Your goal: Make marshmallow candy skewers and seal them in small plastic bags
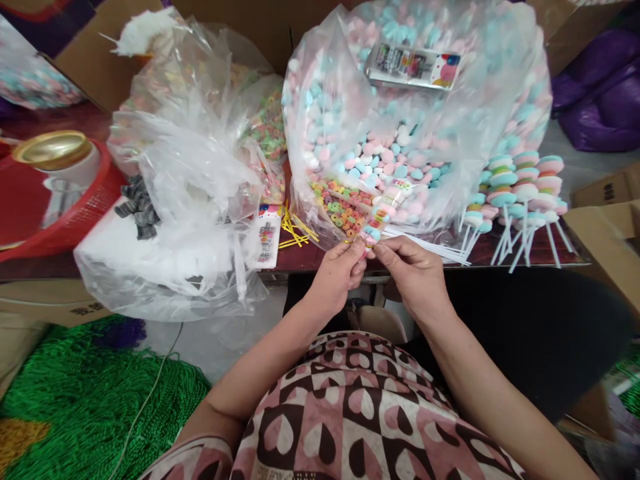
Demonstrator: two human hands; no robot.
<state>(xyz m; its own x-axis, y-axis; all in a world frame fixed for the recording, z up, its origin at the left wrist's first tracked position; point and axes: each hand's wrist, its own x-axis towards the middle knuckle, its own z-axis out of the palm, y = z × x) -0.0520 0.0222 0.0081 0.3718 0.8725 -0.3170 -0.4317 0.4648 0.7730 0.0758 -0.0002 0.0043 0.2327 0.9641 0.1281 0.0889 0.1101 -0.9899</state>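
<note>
My left hand (339, 272) and my right hand (415, 270) meet at the table's front edge, both pinched on the bottom of a small clear packet of candy (383, 213) that stands up between them. The packet holds coloured rings and pastel pieces. Right behind it lies a big open plastic bag of pink, blue and white marshmallow candies (400, 133), with a heap of small coloured candy rings (340, 208) at its near left corner.
Finished candy skewers on white sticks (520, 193) lie at the right. Yellow twist ties (295, 230) and crumpled plastic bags (185, 200) are at the left, beside a red basket (60, 213). Cardboard boxes (610, 227) and a green mesh (90, 393) flank my lap.
</note>
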